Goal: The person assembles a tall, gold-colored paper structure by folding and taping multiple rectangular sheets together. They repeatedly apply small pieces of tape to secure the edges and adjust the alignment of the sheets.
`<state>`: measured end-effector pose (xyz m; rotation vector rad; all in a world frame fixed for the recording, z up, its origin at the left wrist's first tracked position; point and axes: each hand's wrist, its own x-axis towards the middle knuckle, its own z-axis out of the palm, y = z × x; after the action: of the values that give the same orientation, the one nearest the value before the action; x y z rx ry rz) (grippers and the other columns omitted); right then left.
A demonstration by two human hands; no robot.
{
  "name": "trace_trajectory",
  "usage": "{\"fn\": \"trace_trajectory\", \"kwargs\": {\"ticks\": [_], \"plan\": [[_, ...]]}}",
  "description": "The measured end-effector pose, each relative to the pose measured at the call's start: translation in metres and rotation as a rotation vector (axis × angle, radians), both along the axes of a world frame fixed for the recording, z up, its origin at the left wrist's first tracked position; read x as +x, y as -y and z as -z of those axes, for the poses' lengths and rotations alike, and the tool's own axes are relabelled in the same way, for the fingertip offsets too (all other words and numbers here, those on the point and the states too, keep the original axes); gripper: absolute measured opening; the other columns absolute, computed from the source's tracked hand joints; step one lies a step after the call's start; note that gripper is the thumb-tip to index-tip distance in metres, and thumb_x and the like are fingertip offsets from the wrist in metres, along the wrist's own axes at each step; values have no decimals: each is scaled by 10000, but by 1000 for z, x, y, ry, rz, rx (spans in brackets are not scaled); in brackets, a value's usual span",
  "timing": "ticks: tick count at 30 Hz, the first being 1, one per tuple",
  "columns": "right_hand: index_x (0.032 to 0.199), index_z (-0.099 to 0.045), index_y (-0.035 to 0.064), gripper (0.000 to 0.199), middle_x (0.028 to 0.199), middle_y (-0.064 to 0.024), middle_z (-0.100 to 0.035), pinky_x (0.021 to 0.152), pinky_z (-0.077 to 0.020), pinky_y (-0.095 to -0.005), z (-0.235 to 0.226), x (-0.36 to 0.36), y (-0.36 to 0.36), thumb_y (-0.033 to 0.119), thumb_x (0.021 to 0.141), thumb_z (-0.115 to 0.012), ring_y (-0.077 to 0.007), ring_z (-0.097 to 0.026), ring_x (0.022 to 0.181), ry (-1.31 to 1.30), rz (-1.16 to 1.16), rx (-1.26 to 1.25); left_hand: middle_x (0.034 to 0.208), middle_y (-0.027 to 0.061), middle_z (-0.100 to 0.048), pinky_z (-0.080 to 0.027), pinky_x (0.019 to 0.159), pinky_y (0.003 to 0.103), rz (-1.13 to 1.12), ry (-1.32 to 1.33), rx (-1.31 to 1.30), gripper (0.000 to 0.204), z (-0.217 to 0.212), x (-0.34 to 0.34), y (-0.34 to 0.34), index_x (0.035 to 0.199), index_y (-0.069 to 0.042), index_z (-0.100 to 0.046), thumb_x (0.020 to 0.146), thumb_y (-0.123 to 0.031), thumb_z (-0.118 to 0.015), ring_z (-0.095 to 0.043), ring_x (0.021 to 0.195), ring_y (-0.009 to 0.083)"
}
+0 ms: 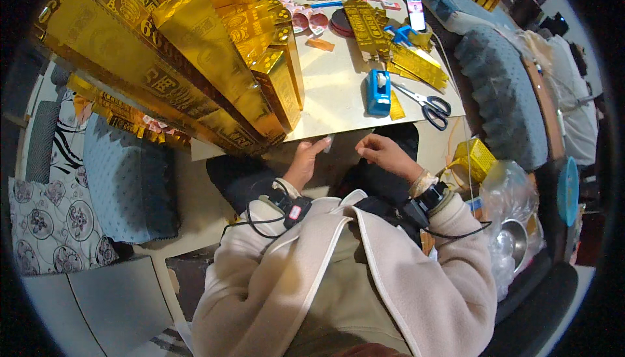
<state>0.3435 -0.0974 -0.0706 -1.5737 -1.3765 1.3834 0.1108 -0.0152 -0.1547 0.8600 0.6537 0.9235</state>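
Observation:
My left hand is just below the table's near edge, its thumb stretched out toward the right. A small translucent scrap, which looks like clear tape, is at its thumb tip. My right hand faces it a short way off, fingers curled in a pinch; whatever they hold, if anything, is too small to make out. Beyond the hands, a blue tape dispenser stands on the white table. Dark-handled scissors lie to its right. Tall gold foil-card boxes with embossed patterns lean over the table's left side.
Flat gold card pieces lie at the table's right, near a lit phone. Pink paper rolls are at the back. Blue covered seats flank the table. A yellow box and plastic bags are at right.

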Motion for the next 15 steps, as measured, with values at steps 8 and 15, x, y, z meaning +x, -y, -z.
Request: {"fn": "trace_trajectory", "kwargs": {"ticks": [8, 15], "plan": [[1053, -678, 36, 173, 861, 19, -625, 686, -475, -256, 4, -9, -6, 203, 1011, -679, -83, -537, 739, -66, -63, -9, 1112, 29, -729, -467, 954, 298, 49, -46, -75, 202, 12, 0, -2, 1104, -63, -746, 950, -193, -744, -645, 1050, 131], [1034, -666, 34, 151, 841, 28, -605, 667, -462, -244, 6, -15, -10, 184, 1011, -673, -73, -517, 739, -78, -73, 0, 1043, 35, -741, -486, 916, 304, -18, 84, -150, 165, 26, 3, 0, 1043, -44, -751, 975, -185, -698, -673, 975, 151]]}}
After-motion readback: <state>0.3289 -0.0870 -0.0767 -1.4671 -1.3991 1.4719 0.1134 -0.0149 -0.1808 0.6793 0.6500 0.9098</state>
